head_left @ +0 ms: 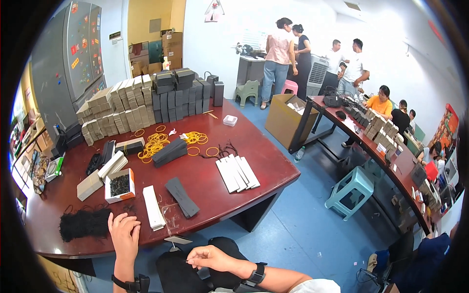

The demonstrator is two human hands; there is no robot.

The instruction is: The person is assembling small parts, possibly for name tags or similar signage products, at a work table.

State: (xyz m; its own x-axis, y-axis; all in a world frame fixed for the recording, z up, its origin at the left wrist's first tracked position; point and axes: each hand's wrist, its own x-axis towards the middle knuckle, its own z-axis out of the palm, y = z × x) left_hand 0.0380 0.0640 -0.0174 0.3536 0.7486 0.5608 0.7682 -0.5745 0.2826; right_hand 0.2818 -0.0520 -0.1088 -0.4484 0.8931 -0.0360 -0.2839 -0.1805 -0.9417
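Observation:
My left hand (124,230) rests at the table's near edge with its fingers loosely stretched, beside a pile of black strings (84,223). Above my lap, my right hand (211,258) is closed in a pinch; whatever lies between its fingertips is too small to name. A small pale card (179,240) sits just off the table edge, above the right hand. On the table ahead lie a stack of white tags (153,207) and a stack of dark grey tags (181,198). Behind the left hand stands a small box (119,185) full of tiny black pieces.
Bundled grey and black tags (122,105) are piled at the back. Yellow rubber bands (156,145) surround a dark bundle (169,153). White tags with black strings (237,174) lie at the right. A green stool (350,193) stands on the floor; several people are by other tables.

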